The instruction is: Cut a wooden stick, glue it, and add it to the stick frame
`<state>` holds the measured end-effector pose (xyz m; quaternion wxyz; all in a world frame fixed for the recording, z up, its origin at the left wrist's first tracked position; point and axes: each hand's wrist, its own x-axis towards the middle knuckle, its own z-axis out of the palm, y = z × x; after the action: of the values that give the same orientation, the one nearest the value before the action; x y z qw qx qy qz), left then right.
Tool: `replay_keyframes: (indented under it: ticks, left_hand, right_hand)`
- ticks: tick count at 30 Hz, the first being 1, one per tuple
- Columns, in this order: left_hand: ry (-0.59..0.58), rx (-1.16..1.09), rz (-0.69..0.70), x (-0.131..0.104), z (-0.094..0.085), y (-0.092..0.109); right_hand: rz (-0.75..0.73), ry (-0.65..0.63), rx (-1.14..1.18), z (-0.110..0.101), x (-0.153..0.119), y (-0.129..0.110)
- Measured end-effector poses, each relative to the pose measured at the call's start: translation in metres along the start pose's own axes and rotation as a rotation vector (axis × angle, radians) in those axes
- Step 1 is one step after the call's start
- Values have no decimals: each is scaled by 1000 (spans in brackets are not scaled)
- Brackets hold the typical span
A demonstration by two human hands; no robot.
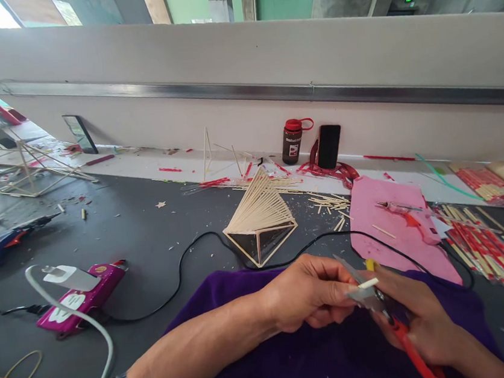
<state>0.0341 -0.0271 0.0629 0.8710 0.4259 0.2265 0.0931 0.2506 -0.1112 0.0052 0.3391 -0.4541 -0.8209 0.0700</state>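
Red-handled scissors (408, 341) are sitting gripped in the right hand (422, 306), blades meeting a pale wooden stick (369, 283) that the left hand (311, 291) is pinching above purple cloth (326, 356). Beyond, a fanned stick model (261, 212) is resting on the dark tabletop (143, 232).

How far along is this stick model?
Partly done, it seems: the upper face is closely lined with sticks. In hand, the left hand steadies a pale stick at the scissors in the right hand. The lower front frame looks open; if it needs filling, that remains. Loose cut sticks lie nearby.
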Motion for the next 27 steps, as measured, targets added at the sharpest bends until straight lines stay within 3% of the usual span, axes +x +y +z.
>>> replay_keyframes:
  ticks: [5, 7, 9, 13, 15, 18, 27]
  left_hand:
    - [-217, -184, -133, -1, 1, -4]
    - [-253, -191, -138, 1, 0, -4]
    - [-161, -113, -76, 4, -3, -4]
    - [259, 304, 208, 12, -9, -5]
    - [356, 466, 338, 14, -10, -8]
    - [374, 534, 427, 14, -8, -12]
    - [409, 554, 494, 13, -4, -12]
  right_hand:
    - [-67, -22, -11, -6, 0, -4]
    - [-60, -27, -5, -6, -1, -3]
    - [-21, -4, -9, -3, 0, -1]
    - [160, 42, -33, 7, 3, 3]
    - [217, 46, -40, 10, 4, 0]
    - [235, 62, -38, 13, 3, -5]
    - [201, 87, -43, 15, -1, -4]
